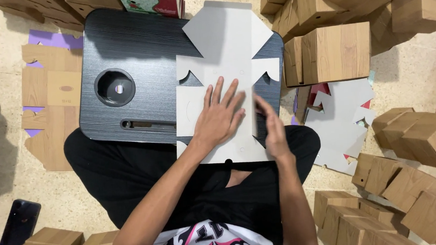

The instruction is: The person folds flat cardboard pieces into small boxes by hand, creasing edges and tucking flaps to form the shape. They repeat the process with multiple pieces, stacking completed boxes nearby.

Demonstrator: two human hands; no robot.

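Observation:
A flat white die-cut cardboard box blank [225, 49] lies across the right half of a small dark lap table [134, 46]. My left hand [220, 114] presses flat on the blank's near middle, fingers spread. My right hand [271, 128] stands on edge against the blank's right side, fingers straight, pushing a side flap up along a fold. Neither hand grips anything. My crossed legs in black trousers are under the table.
Many folded wood-print boxes [337, 51] are piled right and far right, more at the bottom right and bottom left. Flat blanks [339, 120] lie on the floor at right, brown and purple ones [50, 94] at left. A dark phone [19, 223] lies at lower left.

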